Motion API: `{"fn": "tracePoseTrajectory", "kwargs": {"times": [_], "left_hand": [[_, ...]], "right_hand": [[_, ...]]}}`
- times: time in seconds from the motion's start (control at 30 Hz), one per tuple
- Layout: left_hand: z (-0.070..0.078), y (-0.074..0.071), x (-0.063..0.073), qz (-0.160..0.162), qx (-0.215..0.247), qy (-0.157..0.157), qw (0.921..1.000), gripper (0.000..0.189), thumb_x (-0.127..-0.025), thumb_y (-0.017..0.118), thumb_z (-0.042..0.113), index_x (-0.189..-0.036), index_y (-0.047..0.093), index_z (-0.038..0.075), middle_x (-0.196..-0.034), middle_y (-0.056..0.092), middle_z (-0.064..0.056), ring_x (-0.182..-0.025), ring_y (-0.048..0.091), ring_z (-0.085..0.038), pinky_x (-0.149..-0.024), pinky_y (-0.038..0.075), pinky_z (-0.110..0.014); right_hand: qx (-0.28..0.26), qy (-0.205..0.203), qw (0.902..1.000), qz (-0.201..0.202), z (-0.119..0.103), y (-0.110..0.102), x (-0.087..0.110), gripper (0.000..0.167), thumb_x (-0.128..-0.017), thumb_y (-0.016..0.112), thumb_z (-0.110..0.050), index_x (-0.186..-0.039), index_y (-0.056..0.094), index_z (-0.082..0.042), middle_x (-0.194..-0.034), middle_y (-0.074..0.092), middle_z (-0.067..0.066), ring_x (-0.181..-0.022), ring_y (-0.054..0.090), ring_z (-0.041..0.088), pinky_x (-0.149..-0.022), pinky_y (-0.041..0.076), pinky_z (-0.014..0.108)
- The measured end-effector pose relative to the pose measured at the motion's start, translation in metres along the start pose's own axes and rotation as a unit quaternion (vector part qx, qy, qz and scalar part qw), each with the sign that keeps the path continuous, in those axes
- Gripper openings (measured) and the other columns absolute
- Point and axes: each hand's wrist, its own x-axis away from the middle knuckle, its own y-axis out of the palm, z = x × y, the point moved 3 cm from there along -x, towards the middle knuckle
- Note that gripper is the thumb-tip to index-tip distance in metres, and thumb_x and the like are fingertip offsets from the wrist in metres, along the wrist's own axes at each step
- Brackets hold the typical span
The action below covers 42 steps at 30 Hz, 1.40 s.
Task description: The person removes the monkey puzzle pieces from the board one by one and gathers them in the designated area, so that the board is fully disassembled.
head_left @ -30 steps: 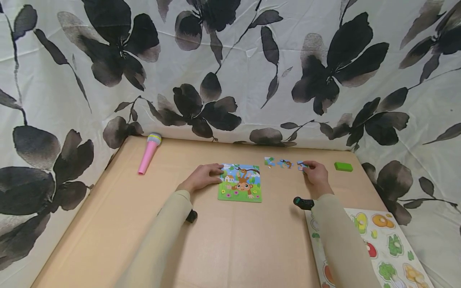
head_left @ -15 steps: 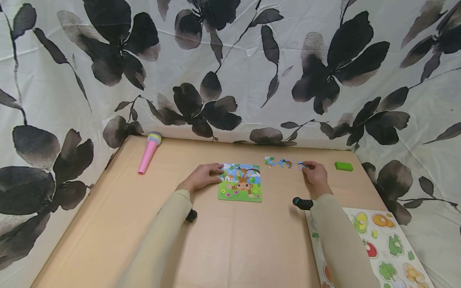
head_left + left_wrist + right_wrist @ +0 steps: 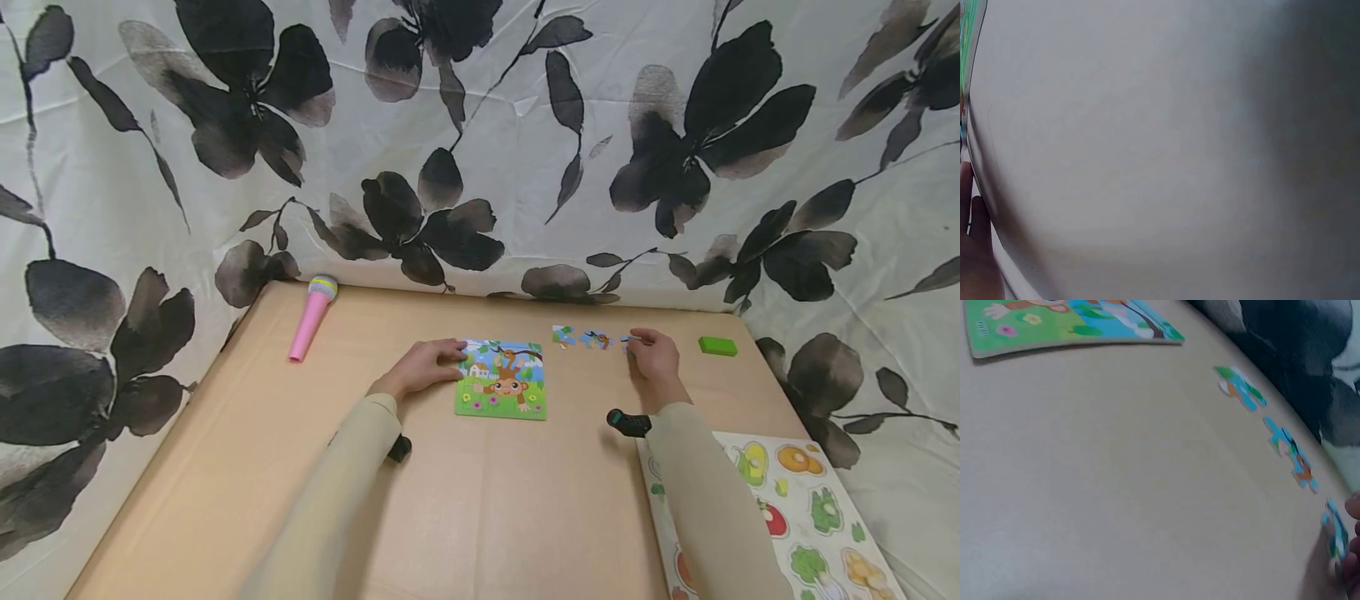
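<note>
The monkey jigsaw puzzle (image 3: 501,388) lies flat on the table, its picture facing up. At its left edge my left hand (image 3: 420,367) rests with extended fingers against the board; in the left wrist view only a strip of those fingers (image 3: 980,219) shows. To the right, my right hand (image 3: 655,362) pinches a small blue puzzle piece (image 3: 1336,531), partly hidden by the fingertips. Two more loose pieces lie in a row left of that hand: a blue and green one (image 3: 562,335) and one with a brown-orange part (image 3: 597,339).
A pink toy microphone (image 3: 309,321) lies at the back left. A green block (image 3: 717,346) sits near the right edge. Under my right forearm is a white board with vegetable pictures (image 3: 795,508). Floral cloth (image 3: 510,125) hangs behind the table.
My right hand turns slightly at the rightmost piece, and its fingers cover more of that piece than before. The left hand and the puzzle board stay put.
</note>
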Motion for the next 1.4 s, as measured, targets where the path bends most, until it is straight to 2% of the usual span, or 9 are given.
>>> {"fn": "tracePoseTrajectory", "kwargs": {"times": [0.13, 0.27, 0.43, 0.67, 0.8, 0.9, 1.1, 1.27, 1.4], "left_hand": [[0.001, 0.001, -0.001, -0.001, 0.001, 0.002, 1.0, 0.042, -0.088, 0.074, 0.022, -0.127, 0.066, 0.008, -0.147, 0.049, 0.0, -0.142, 0.035, -0.02, -0.118, 0.024, -0.04], [0.001, 0.001, -0.001, -0.002, -0.001, 0.004, 1.0, 0.042, -0.088, 0.074, 0.023, -0.127, 0.066, 0.008, -0.147, 0.049, -0.001, -0.142, 0.035, -0.02, -0.118, 0.024, -0.041], [-0.001, 0.001, -0.001, 0.0, -0.002, -0.002, 1.0, 0.041, -0.088, 0.074, 0.023, -0.126, 0.067, 0.008, -0.147, 0.049, 0.001, -0.142, 0.035, -0.018, -0.118, 0.025, -0.038], [0.0, 0.0, 0.0, 0.0, 0.001, 0.0, 1.0, 0.041, -0.088, 0.074, 0.022, -0.126, 0.067, 0.008, -0.147, 0.049, -0.001, -0.142, 0.035, -0.02, -0.118, 0.025, -0.039], [0.001, 0.0, 0.0, -0.002, 0.001, -0.006, 1.0, 0.041, -0.089, 0.073, 0.022, -0.127, 0.067, 0.008, -0.147, 0.049, 0.0, -0.142, 0.034, -0.02, -0.118, 0.025, -0.038], [0.001, 0.0, 0.0, -0.003, -0.002, -0.005, 1.0, 0.041, -0.089, 0.073, 0.022, -0.127, 0.067, 0.007, -0.147, 0.049, -0.001, -0.142, 0.034, -0.02, -0.118, 0.025, -0.039], [0.002, -0.001, 0.0, -0.002, -0.006, 0.002, 1.0, 0.041, -0.088, 0.074, 0.021, -0.126, 0.067, 0.006, -0.146, 0.05, -0.003, -0.141, 0.036, -0.022, -0.117, 0.027, -0.038], [0.002, -0.002, 0.001, 0.003, -0.006, 0.014, 0.9999, 0.041, -0.088, 0.074, 0.02, -0.124, 0.067, 0.004, -0.145, 0.05, -0.006, -0.14, 0.038, -0.025, -0.117, 0.027, -0.04], [0.002, -0.002, 0.001, 0.001, -0.006, 0.014, 0.9999, 0.04, -0.088, 0.074, 0.021, -0.124, 0.068, 0.005, -0.146, 0.05, -0.005, -0.14, 0.037, -0.025, -0.117, 0.027, -0.04]], "right_hand": [[-0.006, -0.026, 0.9995, -0.014, -0.019, 0.009, 0.004, 0.037, -0.102, 0.049, -0.015, -0.134, 0.056, 0.001, -0.136, 0.052, 0.024, -0.122, 0.051, 0.036, -0.093, 0.047, 0.041], [-0.022, -0.06, 0.995, -0.076, -0.043, 0.03, 0.014, 0.038, -0.102, 0.049, -0.017, -0.135, 0.055, 0.001, -0.135, 0.052, 0.023, -0.118, 0.052, 0.037, -0.092, 0.046, 0.042], [-0.032, -0.11, 0.9814, -0.154, -0.076, 0.065, 0.036, 0.04, -0.102, 0.051, -0.021, -0.135, 0.055, 0.0, -0.134, 0.056, 0.019, -0.118, 0.056, 0.033, -0.096, 0.047, 0.042], [-0.057, -0.126, 0.9618, -0.237, -0.107, 0.113, 0.068, 0.038, -0.101, 0.056, -0.022, -0.133, 0.057, -0.003, -0.125, 0.061, 0.013, -0.108, 0.062, 0.03, -0.093, 0.051, 0.041], [-0.046, -0.131, 0.9591, -0.247, -0.112, 0.132, 0.077, 0.035, -0.099, 0.058, -0.022, -0.13, 0.061, -0.005, -0.118, 0.064, 0.01, -0.103, 0.062, 0.025, -0.089, 0.052, 0.038], [-0.042, -0.124, 0.9594, -0.25, -0.112, 0.142, 0.081, 0.033, -0.099, 0.06, -0.022, -0.128, 0.062, -0.007, -0.117, 0.065, 0.008, -0.104, 0.061, 0.023, -0.09, 0.051, 0.039], [-0.033, -0.106, 0.9591, -0.26, -0.108, 0.155, 0.086, 0.031, -0.098, 0.061, -0.023, -0.126, 0.064, -0.009, -0.116, 0.064, 0.006, -0.104, 0.059, 0.022, -0.09, 0.05, 0.038], [-0.035, -0.104, 0.9588, -0.262, -0.103, 0.157, 0.086, 0.03, -0.096, 0.063, -0.021, -0.124, 0.065, -0.011, -0.111, 0.066, 0.005, -0.093, 0.06, 0.019, -0.078, 0.051, 0.032], [-0.019, -0.127, 0.955, -0.268, -0.101, 0.158, 0.084, 0.033, -0.093, 0.067, -0.02, -0.125, 0.066, -0.01, -0.103, 0.067, 0.005, -0.076, 0.059, 0.015, -0.063, 0.049, 0.028]]}}
